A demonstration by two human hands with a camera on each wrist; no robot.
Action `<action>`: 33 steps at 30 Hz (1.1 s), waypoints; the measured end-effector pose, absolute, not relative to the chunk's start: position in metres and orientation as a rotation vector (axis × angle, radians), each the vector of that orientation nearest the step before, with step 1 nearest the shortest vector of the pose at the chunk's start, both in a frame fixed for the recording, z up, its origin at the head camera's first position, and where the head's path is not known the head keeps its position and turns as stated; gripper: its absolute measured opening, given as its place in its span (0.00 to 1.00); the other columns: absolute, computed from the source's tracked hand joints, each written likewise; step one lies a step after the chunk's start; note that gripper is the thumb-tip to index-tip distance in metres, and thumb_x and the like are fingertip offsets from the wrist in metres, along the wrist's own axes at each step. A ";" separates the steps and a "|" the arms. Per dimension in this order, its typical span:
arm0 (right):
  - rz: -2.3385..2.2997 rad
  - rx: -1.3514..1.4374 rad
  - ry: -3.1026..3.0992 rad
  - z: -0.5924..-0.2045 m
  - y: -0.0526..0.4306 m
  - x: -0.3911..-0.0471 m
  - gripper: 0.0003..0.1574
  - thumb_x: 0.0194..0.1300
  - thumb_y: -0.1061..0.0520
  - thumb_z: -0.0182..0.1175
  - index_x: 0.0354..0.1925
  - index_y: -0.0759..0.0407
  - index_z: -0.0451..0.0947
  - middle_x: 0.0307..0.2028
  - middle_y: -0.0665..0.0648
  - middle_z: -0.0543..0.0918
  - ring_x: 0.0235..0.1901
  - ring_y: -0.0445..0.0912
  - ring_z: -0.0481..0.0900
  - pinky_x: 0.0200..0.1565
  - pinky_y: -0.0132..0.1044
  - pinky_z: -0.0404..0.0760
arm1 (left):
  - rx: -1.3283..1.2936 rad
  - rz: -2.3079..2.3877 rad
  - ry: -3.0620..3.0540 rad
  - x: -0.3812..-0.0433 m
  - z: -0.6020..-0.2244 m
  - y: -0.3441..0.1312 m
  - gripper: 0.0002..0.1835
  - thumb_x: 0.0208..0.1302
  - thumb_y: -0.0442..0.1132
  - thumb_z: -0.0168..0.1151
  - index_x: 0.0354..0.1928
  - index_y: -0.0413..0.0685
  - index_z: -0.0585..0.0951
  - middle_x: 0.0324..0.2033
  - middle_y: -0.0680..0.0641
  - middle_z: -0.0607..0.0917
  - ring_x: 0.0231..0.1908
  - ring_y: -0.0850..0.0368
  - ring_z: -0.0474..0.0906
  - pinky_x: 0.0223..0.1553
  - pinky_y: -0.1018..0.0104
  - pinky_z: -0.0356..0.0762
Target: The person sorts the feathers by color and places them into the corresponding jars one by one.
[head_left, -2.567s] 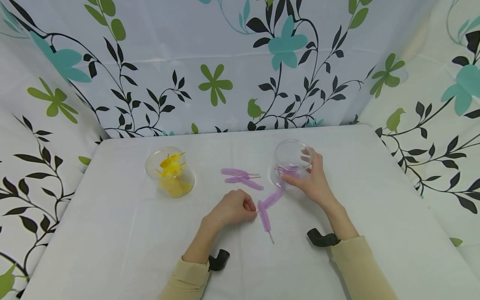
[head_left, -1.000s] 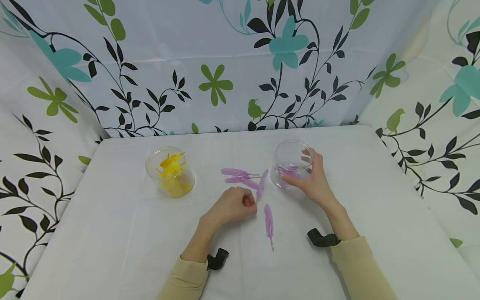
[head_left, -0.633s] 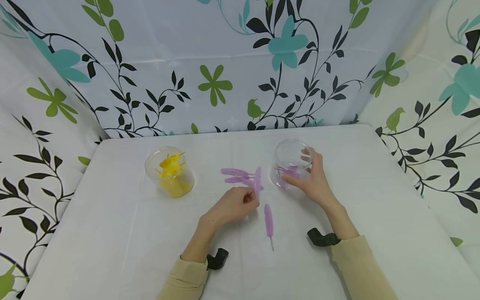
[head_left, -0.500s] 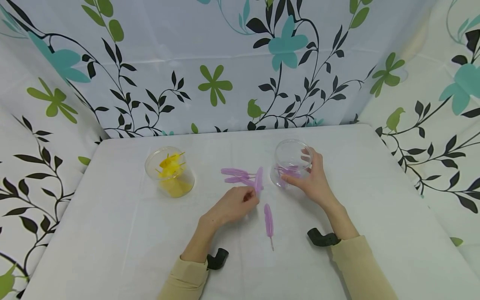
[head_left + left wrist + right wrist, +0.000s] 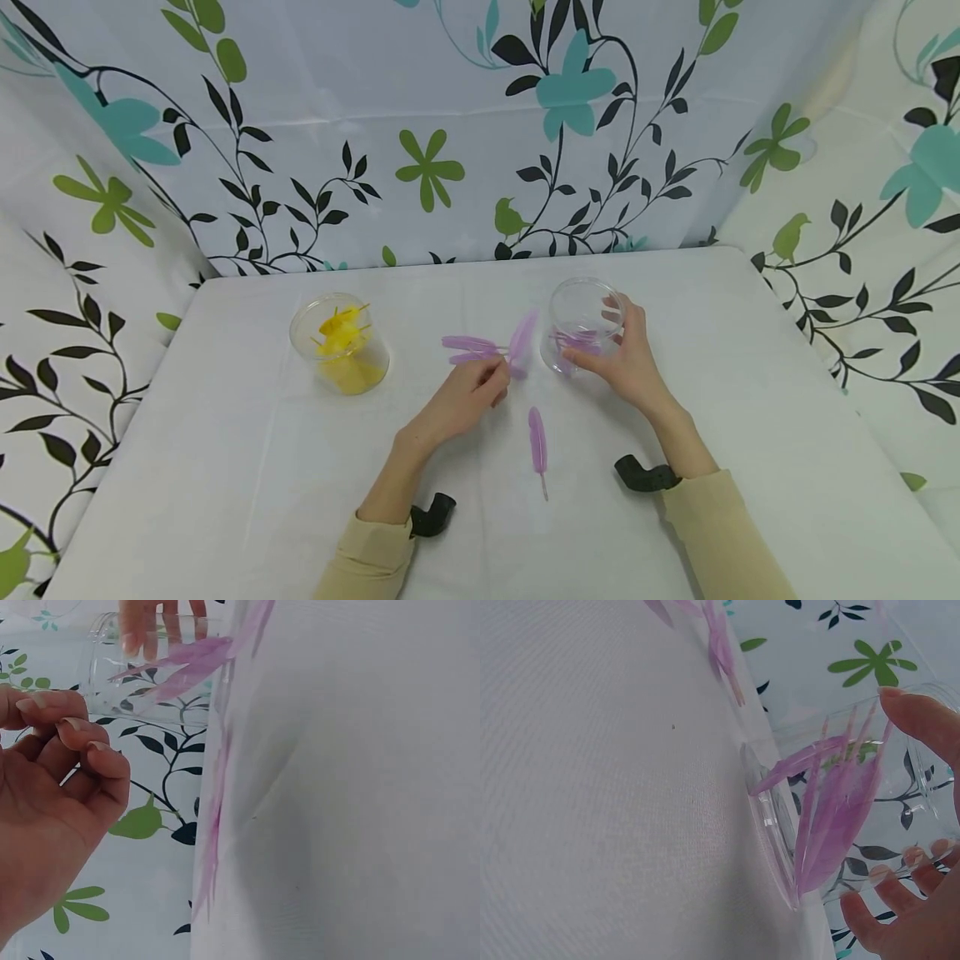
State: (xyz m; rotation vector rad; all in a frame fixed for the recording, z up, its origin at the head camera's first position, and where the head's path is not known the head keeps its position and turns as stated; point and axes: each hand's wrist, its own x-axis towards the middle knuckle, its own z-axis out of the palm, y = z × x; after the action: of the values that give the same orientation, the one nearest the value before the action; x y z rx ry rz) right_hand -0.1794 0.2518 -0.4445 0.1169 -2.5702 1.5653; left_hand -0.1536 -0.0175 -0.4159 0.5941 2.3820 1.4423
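My left hand [image 5: 468, 396] pinches a light purple feather [image 5: 523, 337] near its quill end in the head view; the feather slants up and away over the other purple feathers [image 5: 468, 343] on the table. In the left wrist view that hand [image 5: 60, 780] has its fingertips curled in, and the held feather is not discernible there. My right hand [image 5: 626, 354] grips a clear plastic cup [image 5: 585, 300], thumb on the near side and fingers behind. Several purple feathers [image 5: 840, 817] stand inside it, quills up. One more purple feather [image 5: 537, 442] lies between my hands.
A second clear cup [image 5: 303, 342] with yellow feathers [image 5: 345, 337] stands at the back left. The white table [image 5: 225, 467] ends at the printed curtain [image 5: 337, 125] behind. Black wrist mounts [image 5: 647, 475] stick inward from both wrists.
My left hand took the purple feather from beside the single near one, carried it away from me toward the other loose feathers, and tilted it. The right hand stays on the cup.
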 end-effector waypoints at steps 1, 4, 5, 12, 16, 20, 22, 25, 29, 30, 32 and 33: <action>1.562 0.118 -2.571 -0.444 0.252 -0.179 0.66 0.52 0.48 0.78 0.76 0.55 0.47 0.70 0.59 0.58 0.71 0.56 0.60 0.68 0.62 0.63 | 0.591 1.457 2.374 -0.154 -0.414 -0.017 0.19 0.78 0.47 0.45 0.27 0.48 0.72 0.20 0.52 0.71 0.22 0.59 0.63 0.26 0.68 0.63; 1.561 0.116 -2.573 -0.444 0.253 -0.179 0.66 0.52 0.47 0.78 0.76 0.53 0.47 0.70 0.59 0.58 0.71 0.55 0.60 0.68 0.61 0.63 | 0.600 1.496 2.353 -0.156 -0.409 -0.015 0.20 0.78 0.50 0.46 0.27 0.49 0.73 0.21 0.52 0.72 0.23 0.57 0.64 0.26 0.67 0.63; 1.558 0.119 -2.576 -0.443 0.252 -0.178 0.66 0.53 0.47 0.78 0.76 0.52 0.46 0.70 0.59 0.58 0.71 0.55 0.60 0.68 0.62 0.63 | 0.607 1.504 2.347 -0.157 -0.407 -0.014 0.21 0.78 0.51 0.47 0.27 0.49 0.73 0.21 0.52 0.72 0.23 0.57 0.63 0.26 0.67 0.62; 1.549 0.132 -2.585 -0.442 0.253 -0.178 0.67 0.54 0.48 0.77 0.77 0.55 0.44 0.70 0.60 0.57 0.72 0.57 0.59 0.68 0.63 0.63 | 0.705 1.535 2.320 -0.166 -0.395 -0.006 0.22 0.76 0.53 0.51 0.24 0.49 0.72 0.21 0.47 0.74 0.24 0.57 0.64 0.25 0.66 0.59; 1.549 0.125 -2.581 -0.443 0.253 -0.178 0.67 0.52 0.46 0.78 0.76 0.56 0.46 0.70 0.60 0.57 0.71 0.55 0.59 0.67 0.61 0.64 | 0.742 1.524 2.314 -0.173 -0.390 0.000 0.22 0.76 0.51 0.54 0.23 0.48 0.74 0.21 0.43 0.76 0.23 0.57 0.65 0.26 0.67 0.61; 1.546 0.130 -2.577 -0.444 0.253 -0.177 0.67 0.51 0.45 0.78 0.76 0.55 0.46 0.70 0.60 0.57 0.71 0.55 0.60 0.67 0.60 0.65 | 0.750 1.527 2.284 -0.182 -0.387 0.007 0.22 0.75 0.50 0.55 0.23 0.46 0.75 0.22 0.38 0.76 0.23 0.58 0.65 0.27 0.67 0.62; 1.545 0.133 -2.577 -0.445 0.253 -0.176 0.68 0.51 0.45 0.78 0.76 0.55 0.46 0.69 0.59 0.58 0.71 0.55 0.60 0.67 0.60 0.65 | 0.743 1.524 2.287 -0.186 -0.385 0.011 0.22 0.75 0.50 0.56 0.23 0.46 0.75 0.22 0.39 0.76 0.23 0.58 0.65 0.27 0.68 0.63; 1.541 0.133 -2.578 -0.447 0.253 -0.177 0.68 0.51 0.45 0.78 0.76 0.56 0.46 0.69 0.59 0.58 0.71 0.55 0.60 0.67 0.60 0.66 | 0.736 1.510 2.322 -0.191 -0.382 0.016 0.21 0.74 0.50 0.56 0.23 0.47 0.75 0.21 0.42 0.76 0.23 0.58 0.67 0.26 0.67 0.65; 1.537 0.132 -2.582 -0.447 0.255 -0.178 0.68 0.52 0.45 0.78 0.76 0.55 0.45 0.70 0.59 0.57 0.71 0.55 0.60 0.67 0.60 0.65 | 0.716 1.474 2.405 -0.198 -0.378 0.023 0.20 0.74 0.50 0.57 0.24 0.48 0.77 0.20 0.47 0.77 0.25 0.56 0.70 0.29 0.66 0.68; 1.537 0.132 -2.584 -0.447 0.255 -0.178 0.68 0.53 0.45 0.78 0.76 0.54 0.45 0.70 0.59 0.57 0.71 0.55 0.60 0.67 0.60 0.65 | 0.704 1.467 2.424 -0.199 -0.376 0.024 0.19 0.73 0.50 0.57 0.24 0.48 0.77 0.20 0.47 0.77 0.25 0.56 0.71 0.29 0.66 0.68; 1.538 0.134 -2.586 -0.447 0.256 -0.178 0.67 0.53 0.45 0.77 0.76 0.54 0.44 0.70 0.59 0.57 0.71 0.55 0.59 0.68 0.60 0.65 | 0.681 1.457 2.453 -0.202 -0.374 0.027 0.19 0.73 0.50 0.57 0.25 0.48 0.78 0.21 0.45 0.79 0.24 0.57 0.71 0.29 0.67 0.68; 1.537 0.134 -2.587 -0.446 0.256 -0.178 0.67 0.53 0.45 0.77 0.76 0.54 0.44 0.70 0.59 0.57 0.71 0.55 0.59 0.68 0.60 0.65 | 0.666 1.451 2.465 -0.203 -0.372 0.028 0.19 0.73 0.50 0.57 0.25 0.48 0.78 0.21 0.45 0.80 0.24 0.57 0.71 0.28 0.67 0.67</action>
State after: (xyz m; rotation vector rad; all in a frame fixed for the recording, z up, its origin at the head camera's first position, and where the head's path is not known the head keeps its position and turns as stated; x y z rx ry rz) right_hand -0.1777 0.2556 -0.4462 0.1344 -2.5872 1.5374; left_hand -0.2031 0.0284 -0.3722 0.6659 2.4651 1.4505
